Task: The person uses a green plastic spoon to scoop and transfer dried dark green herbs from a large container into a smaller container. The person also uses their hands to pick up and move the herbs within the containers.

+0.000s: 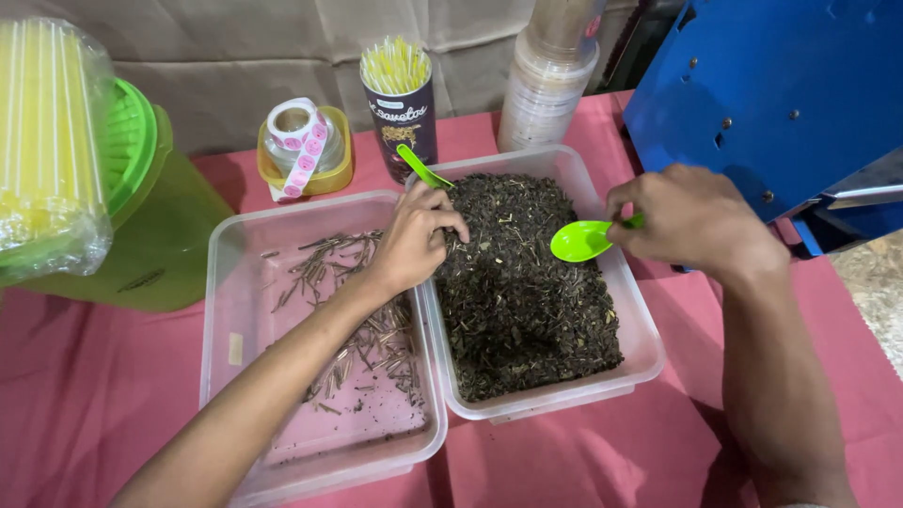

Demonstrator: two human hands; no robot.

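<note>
My right hand closes its grip on a green spoon over the dried-leaf tub at three o'clock, while my left hand pinches stems beside the twig tray.

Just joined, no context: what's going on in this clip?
A person works over two clear plastic tubs on a pink cloth. The right hand holds a green spoon above the right tub, which is full of dark dried leaf bits. The left hand pinches at that pile near the shared rims. The left tub holds only a scatter of pale stems. A second green spoon sticks out of the pile behind.
</note>
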